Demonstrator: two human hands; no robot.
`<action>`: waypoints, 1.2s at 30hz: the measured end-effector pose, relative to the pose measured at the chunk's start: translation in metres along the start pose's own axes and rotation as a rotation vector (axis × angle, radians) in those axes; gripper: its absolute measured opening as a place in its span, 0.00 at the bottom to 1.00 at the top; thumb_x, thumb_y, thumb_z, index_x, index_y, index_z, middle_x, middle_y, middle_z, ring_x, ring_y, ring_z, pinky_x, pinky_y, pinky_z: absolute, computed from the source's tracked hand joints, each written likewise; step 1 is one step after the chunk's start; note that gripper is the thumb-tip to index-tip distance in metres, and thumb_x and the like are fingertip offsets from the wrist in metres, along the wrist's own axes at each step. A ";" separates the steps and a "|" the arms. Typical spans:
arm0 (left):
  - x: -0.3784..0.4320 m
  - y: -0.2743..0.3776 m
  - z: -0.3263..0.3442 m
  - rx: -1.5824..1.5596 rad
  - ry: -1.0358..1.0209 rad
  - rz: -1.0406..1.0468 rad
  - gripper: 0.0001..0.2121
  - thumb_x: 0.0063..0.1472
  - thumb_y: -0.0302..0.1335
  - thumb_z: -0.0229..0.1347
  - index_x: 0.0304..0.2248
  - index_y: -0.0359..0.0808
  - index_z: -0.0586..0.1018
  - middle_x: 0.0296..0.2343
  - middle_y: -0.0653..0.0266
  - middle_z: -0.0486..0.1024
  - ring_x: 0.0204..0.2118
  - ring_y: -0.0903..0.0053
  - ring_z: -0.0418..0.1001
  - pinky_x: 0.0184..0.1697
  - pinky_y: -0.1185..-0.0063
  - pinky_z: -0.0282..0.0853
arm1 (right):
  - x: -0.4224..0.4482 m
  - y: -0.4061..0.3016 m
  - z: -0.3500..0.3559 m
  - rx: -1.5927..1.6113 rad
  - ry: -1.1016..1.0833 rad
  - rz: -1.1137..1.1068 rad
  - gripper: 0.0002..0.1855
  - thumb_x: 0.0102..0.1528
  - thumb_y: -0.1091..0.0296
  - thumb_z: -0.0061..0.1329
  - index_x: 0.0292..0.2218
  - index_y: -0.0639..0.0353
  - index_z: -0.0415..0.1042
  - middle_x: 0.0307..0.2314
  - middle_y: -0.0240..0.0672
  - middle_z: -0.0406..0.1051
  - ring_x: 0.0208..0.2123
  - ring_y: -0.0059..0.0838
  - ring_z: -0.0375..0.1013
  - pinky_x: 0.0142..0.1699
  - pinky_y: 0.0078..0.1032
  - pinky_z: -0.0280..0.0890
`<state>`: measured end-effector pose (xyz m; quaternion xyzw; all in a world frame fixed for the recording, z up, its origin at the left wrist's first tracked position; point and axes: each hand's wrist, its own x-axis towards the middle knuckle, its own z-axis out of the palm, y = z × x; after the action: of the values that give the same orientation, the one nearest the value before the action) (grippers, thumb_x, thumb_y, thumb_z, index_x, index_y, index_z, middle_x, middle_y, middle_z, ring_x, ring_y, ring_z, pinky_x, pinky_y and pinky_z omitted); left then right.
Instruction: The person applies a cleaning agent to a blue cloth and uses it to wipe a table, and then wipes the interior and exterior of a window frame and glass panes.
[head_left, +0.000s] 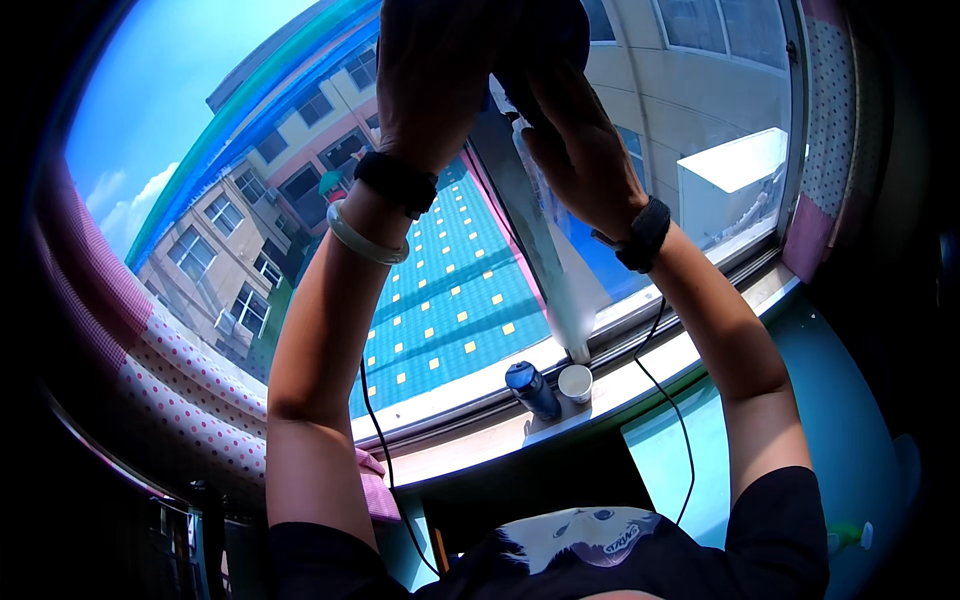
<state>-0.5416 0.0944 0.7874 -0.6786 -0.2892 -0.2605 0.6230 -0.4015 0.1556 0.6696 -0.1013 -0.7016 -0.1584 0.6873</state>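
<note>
Both my arms reach up in front of a window. My left hand (435, 82) and my right hand (577, 150) are at the top of the picture, in deep shade against the bright window. A dark object (547, 37), perhaps a cloth, is at both hands; its outline merges with them, and the fingers are mostly hidden, so their hold cannot be made out. Behind and below the hands runs the upright window frame (536, 225). Each wrist wears a black strap with a thin cable hanging down, and a pale bangle (367, 236) circles my left forearm.
A blue bottle (532, 390) and a white cup (575, 383) stand on the windowsill (450, 450). Polka-dot curtains hang at the left (195, 390) and right (829, 112). Below the sill at right is a light blue surface (690, 450). Outside lies a courtyard with buildings.
</note>
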 end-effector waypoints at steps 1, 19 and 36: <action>-0.005 0.001 0.008 -0.013 -0.034 -0.013 0.25 0.54 0.24 0.53 0.53 0.40 0.71 0.58 0.57 0.61 0.64 0.56 0.51 0.66 0.54 0.41 | -0.003 0.003 0.004 0.023 -0.032 0.014 0.29 0.55 0.75 0.50 0.58 0.62 0.60 0.57 0.50 0.57 0.59 0.49 0.59 0.60 0.37 0.61; -0.122 0.075 0.038 -0.131 -0.457 -0.032 0.36 0.54 0.23 0.61 0.61 0.53 0.61 0.61 0.64 0.56 0.63 0.65 0.55 0.66 0.56 0.42 | -0.115 0.028 0.014 0.198 -0.282 0.125 0.25 0.46 0.85 0.54 0.47 0.59 0.74 0.47 0.42 0.71 0.46 0.41 0.73 0.52 0.29 0.70; -0.204 0.152 0.042 -0.271 -0.714 0.096 0.32 0.58 0.28 0.54 0.61 0.57 0.59 0.62 0.68 0.53 0.64 0.69 0.52 0.68 0.58 0.27 | -0.221 0.010 -0.012 0.244 -0.475 0.333 0.21 0.45 0.84 0.52 0.43 0.60 0.74 0.43 0.38 0.72 0.42 0.40 0.75 0.45 0.29 0.72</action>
<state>-0.5748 0.1139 0.5325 -0.8154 -0.4190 -0.0140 0.3992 -0.3791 0.1777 0.4502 -0.1659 -0.8301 0.0700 0.5277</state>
